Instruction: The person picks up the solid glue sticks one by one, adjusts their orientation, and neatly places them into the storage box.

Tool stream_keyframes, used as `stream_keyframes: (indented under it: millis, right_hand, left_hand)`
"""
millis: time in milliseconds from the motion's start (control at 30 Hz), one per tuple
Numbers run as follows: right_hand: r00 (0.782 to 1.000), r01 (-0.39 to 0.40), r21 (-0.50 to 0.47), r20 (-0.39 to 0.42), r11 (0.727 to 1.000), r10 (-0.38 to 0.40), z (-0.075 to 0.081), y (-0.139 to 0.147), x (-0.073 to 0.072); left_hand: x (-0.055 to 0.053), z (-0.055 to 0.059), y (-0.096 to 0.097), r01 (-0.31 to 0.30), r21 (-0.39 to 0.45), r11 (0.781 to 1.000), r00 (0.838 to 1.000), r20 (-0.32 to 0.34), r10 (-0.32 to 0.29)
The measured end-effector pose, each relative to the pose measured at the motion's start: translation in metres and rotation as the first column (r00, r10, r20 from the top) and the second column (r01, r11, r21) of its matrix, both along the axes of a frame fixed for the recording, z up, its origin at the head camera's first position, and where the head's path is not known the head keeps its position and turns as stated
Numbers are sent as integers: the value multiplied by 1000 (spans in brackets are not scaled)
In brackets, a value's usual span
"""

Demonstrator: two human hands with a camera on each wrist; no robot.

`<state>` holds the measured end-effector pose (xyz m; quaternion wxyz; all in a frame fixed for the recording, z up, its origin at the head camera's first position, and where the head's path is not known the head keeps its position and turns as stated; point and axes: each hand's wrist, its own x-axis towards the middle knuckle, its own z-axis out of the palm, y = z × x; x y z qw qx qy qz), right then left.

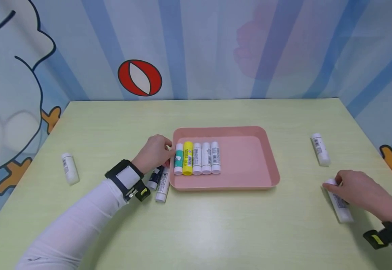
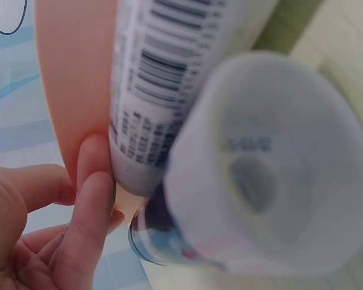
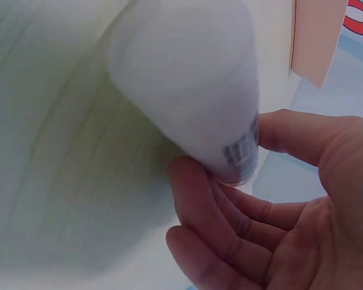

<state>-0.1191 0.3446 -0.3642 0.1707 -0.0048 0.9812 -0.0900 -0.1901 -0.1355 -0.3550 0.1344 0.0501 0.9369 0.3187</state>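
Observation:
My left hand [image 1: 155,152] is at the left wall of the pink tray [image 1: 246,157], its fingertips pinching the rim in the left wrist view. Below that hand, a white glue stick [image 1: 163,185] and a dark-labelled glue stick [image 1: 154,178] lie side by side against the tray's outside. Inside the tray stand in a row a teal-labelled glue stick [image 1: 178,159], a yellow glue stick [image 1: 187,158] and three white glue sticks [image 1: 206,159]. On the right, my right hand [image 1: 363,191] grips another white glue stick [image 1: 342,206] between thumb and fingers, close over the table.
One white glue stick [image 1: 70,168] lies far left on the pale wooden table [image 1: 223,228]. Another white glue stick [image 1: 320,150] lies behind my right hand. A patterned blue backdrop [image 1: 209,48] rises at the table's back and both sides.

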Motion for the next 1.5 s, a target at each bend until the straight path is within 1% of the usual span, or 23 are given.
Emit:
stream_keyframes:
  millis: [133,233,333,500,600,667,733,800,867,933,1000,1067,1133,1200,1267,1333,1433,1500]
  right_hand:
    - [1000,-18,-29,-7,999,18,2,-1,-3]
    - [999,-37,-61,-40,997,35,6,-4,-4]
    - [995,-62,-100,-83,993,54,15,-11,-7]
    - [985,-120,-168,-146,978,96,34,-28,-16]
    - [976,-152,-229,-188,961,110,45,-39,-19]
    - [972,-162,-283,-211,945,104,51,-47,-22]
    - [970,-162,-343,-227,925,85,55,-56,-25]
    - [968,-163,-411,-244,897,64,58,-65,-28]
    - [968,-160,-488,-246,858,40,60,-73,-31]
    - [969,-150,-558,-246,816,10,61,-82,-34]
    - [972,-133,-636,-233,760,-25,62,-91,-37]
    - [976,-105,-708,-208,698,-65,63,-101,-39]
    - [981,-75,-783,-168,618,-93,64,-111,-41]
    - [986,-56,-842,-131,536,-103,64,-121,-42]
    - [991,-31,-891,-88,454,-105,64,-131,-41]
    - [993,-13,-923,-56,385,-102,64,-141,-41]
    - [995,24,-961,-4,276,-100,64,-155,-40]
    - [994,49,-976,27,214,-104,63,-163,-40]
  left_hand:
    - [0,1,0,-2,-7,1000,1000,-4,2]
    - [1,1,0,1,-13,1000,1000,-11,-2]
    - [1,2,0,8,-6,1000,1000,-13,-8]
    - [1,3,0,21,16,1000,1000,-8,-21]
    - [1,3,-1,18,34,999,1000,0,-18]
    - [1,3,-1,10,42,999,1000,13,-11]
    - [0,4,-2,-14,40,999,999,32,13]
    - [0,5,-3,-46,17,999,998,35,45]
    - [0,8,-4,-78,-2,997,997,14,78]
    - [0,11,-6,-102,-14,995,994,-42,101]
    - [0,16,-7,-108,-3,994,988,-114,107]
    - [2,20,-5,-102,19,995,979,-178,103]
    - [5,25,-1,-77,35,996,967,-240,83]
    - [10,27,5,-46,34,998,955,-291,54]
    - [15,30,12,-8,29,1000,939,-342,18]
    - [20,31,20,30,25,999,922,-387,-18]
    - [26,35,31,83,46,996,905,-421,-56]
    - [28,37,38,117,65,991,903,-422,-80]
